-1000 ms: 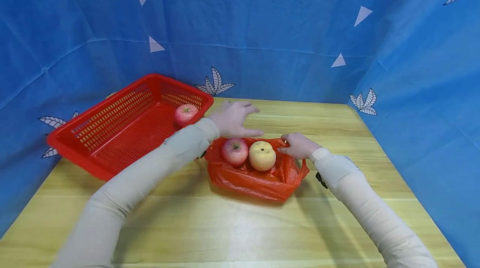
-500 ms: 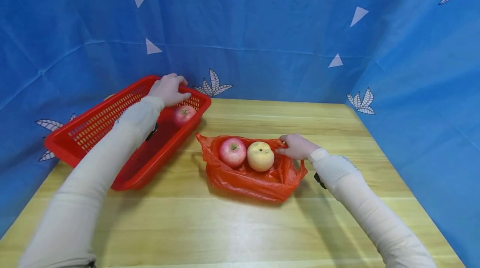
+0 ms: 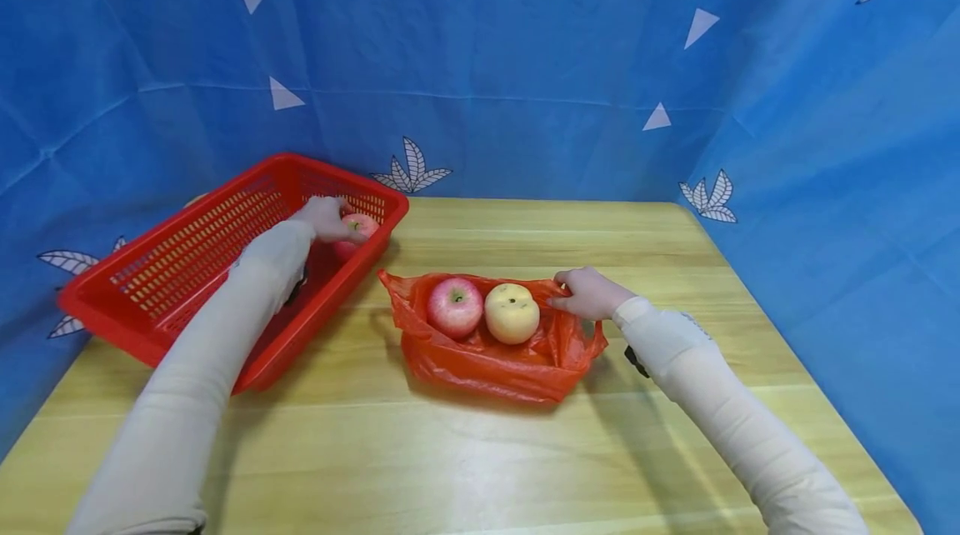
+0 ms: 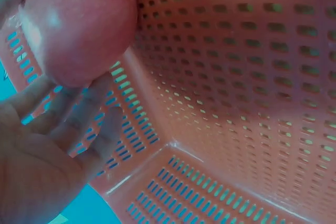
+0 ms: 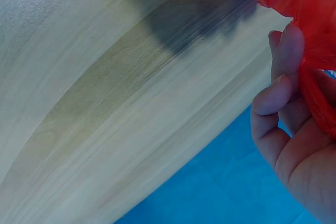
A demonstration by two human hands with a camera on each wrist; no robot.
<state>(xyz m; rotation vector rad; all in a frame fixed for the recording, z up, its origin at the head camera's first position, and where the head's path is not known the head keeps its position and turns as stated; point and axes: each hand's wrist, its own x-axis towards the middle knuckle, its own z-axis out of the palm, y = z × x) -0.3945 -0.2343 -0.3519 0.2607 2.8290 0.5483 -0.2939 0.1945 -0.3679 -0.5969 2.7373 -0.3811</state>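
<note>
In a red basket [image 3: 322, 310], glossy rosy apple [image 4: 81, 27], left hand [image 3: 324, 220] curled round it, right hand [image 3: 592, 293] pinching crinkled red bag [image 3: 480, 372]

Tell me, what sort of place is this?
Possibly a makeshift filming or practice corner: a patterned blue curtain hangs behind and beside a wooden table, where a red basket and a plastic bag holding fruit are set out.

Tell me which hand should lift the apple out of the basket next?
Probably the left hand: it's at the apple in the red basket, while the right hand grips the plastic bag, farther away.
</note>
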